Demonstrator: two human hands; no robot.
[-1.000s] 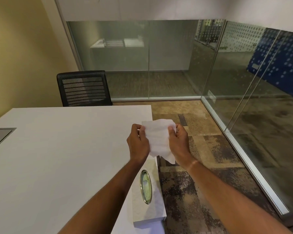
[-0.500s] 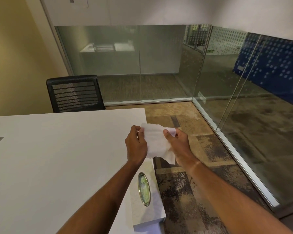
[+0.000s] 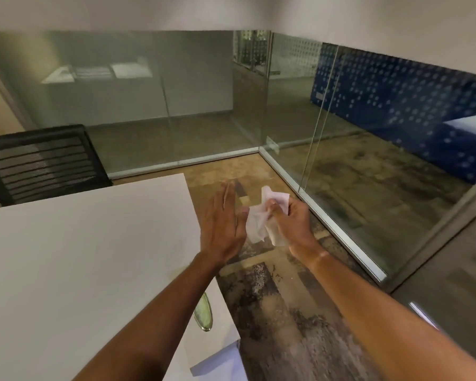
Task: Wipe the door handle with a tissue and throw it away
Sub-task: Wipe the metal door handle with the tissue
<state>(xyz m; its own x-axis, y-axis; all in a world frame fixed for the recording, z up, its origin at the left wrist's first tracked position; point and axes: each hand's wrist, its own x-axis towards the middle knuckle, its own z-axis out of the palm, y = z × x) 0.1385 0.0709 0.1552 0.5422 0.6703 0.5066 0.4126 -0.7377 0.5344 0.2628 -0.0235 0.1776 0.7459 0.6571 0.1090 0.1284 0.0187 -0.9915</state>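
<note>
A white table [image 3: 74, 257] fills the lower left; everything else is placed from it. Beyond its far edge stands a black mesh chair [image 3: 39, 160], and past that run glass walls [image 3: 198, 100] that turn a corner and continue along the right. Patterned carpet [image 3: 283, 312] lies off the table's right side. A white tissue box [image 3: 217, 339] with an oval opening sits at the table's near right corner. Just past the table's right edge, above the carpet, the left hand [image 3: 223, 224] is flat with fingers spread wide, its thumb touching the tissue [image 3: 259, 224]. The right hand [image 3: 294, 224] holds the crumpled tissue, fingers closed around it.
</note>
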